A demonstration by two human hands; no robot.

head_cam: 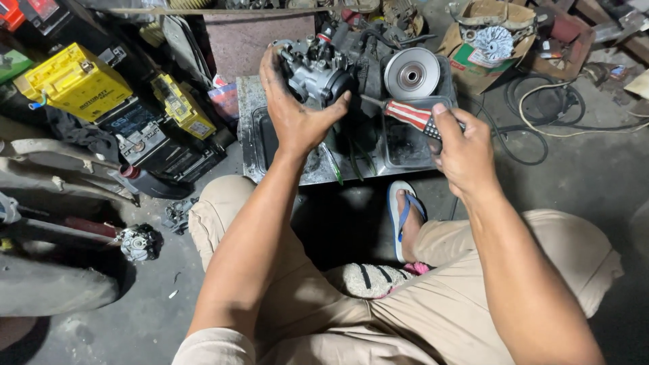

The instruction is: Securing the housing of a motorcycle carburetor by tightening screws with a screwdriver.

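The grey metal engine part [316, 73] sits on the dirty steel tray [251, 122] straight ahead of your knees, and much of it is hard to read: your own palm covers its near side, and its far end runs into a dark clutter of hoses and housings where you cannot tell one piece from the next. Your left hand [294, 115] is spread over it, fingers wide apart, thumb pressed against the right flank of the round body and the other fingertips reaching up its left side. Just to the right, your right hand [463, 152] is clamped on the red-and-white striped screwdriver [405, 113]; thumb on top of the handle, the other fingers curled underneath and mostly hidden. The shaft points left, its tip lying just beside your left thumb at the part's right edge; whether it touches metal is not clear. A silver pulley [411, 73] lies behind the screwdriver. Yellow batteries [74, 81] stand well apart on the left.
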